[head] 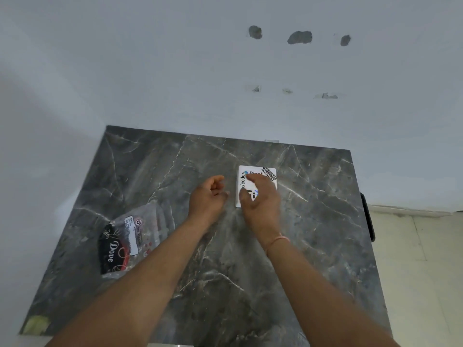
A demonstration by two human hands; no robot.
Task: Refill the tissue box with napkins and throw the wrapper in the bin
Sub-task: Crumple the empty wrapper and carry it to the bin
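Observation:
A white square tissue box [268, 175] with stickers on top lies flat on the grey marble table [313, 234], right of centre. My right hand [260, 199] covers its near half, thumb at the box's left edge and fingers over the top, gripping it. My left hand [208, 196] hovers just left of the box with its fingers curled in and nothing in them. A crumpled clear plastic napkin wrapper [132, 234], with a white label and black-and-red "Dove" print, lies on the table's left side, apart from both hands. I cannot tell whether napkins are inside it.
The table stands against a white wall [225, 83] at the back and left. A dark object [368, 216] hangs at the table's right edge, with pale floor tiles [421, 271] beyond. A yellowish tape patch [37, 324] marks the front left corner. No bin is in view.

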